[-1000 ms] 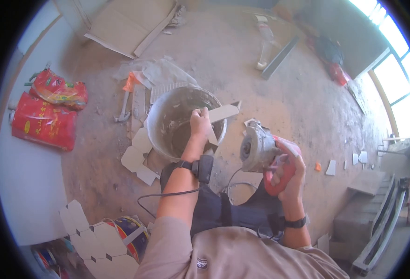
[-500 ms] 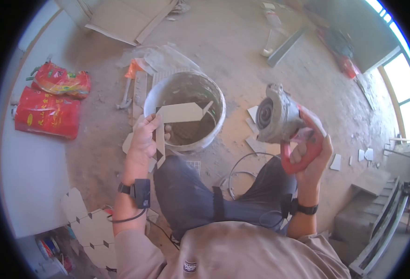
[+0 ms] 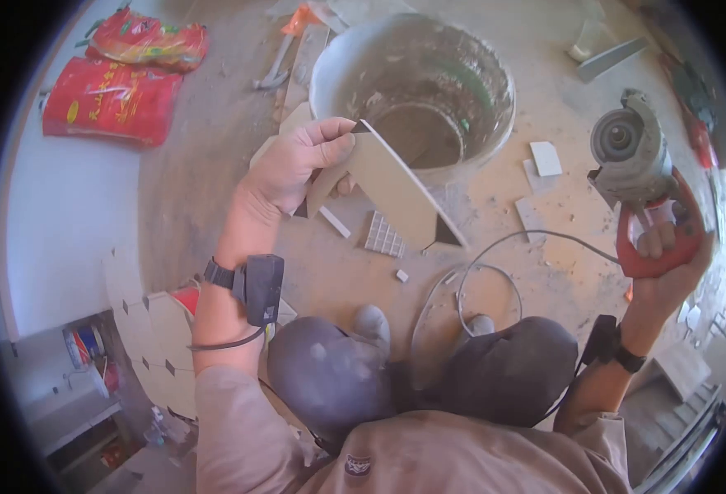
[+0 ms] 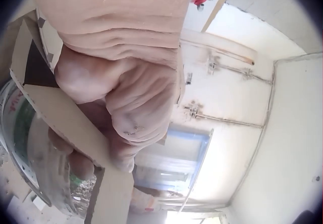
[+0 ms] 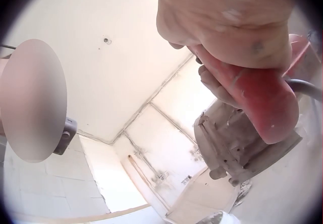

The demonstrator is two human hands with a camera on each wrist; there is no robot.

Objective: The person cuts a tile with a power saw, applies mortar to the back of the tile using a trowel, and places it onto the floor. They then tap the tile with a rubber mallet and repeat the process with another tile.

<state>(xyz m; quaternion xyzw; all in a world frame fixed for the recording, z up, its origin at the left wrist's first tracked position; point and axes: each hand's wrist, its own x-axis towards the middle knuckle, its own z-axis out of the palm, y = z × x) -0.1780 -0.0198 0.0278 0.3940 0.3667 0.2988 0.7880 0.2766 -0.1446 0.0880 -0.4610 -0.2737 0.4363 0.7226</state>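
My left hand (image 3: 301,160) pinches a cut, angled piece of beige tile (image 3: 404,193) with dark corners, thumb on one face and fingertips behind it. In the left wrist view the same tile (image 4: 65,113) shows a rough notched edge beneath the curled fingers. The tile is held up tilted, overlapping the near rim of a large, mortar-stained bucket (image 3: 326,90). Off to the right, my right hand (image 3: 676,267) grips the red loop handle of a handheld electric tile saw (image 3: 647,160). Its grey head points up and away, round flange showing.
Tile offcuts (image 3: 546,158) and a small gridded piece (image 3: 383,236) lie on the dusty floor. The saw's cable (image 3: 536,232) loops between my feet. A hammer (image 3: 275,70) lies left of the bucket, beyond it red bags (image 3: 112,103). Patterned tiles (image 3: 144,329) are at lower left.
The left hand drew the tile back from over the bucket to its near left side and turned it. The right hand carried the saw farther right. The bucket now looks larger in the head view.
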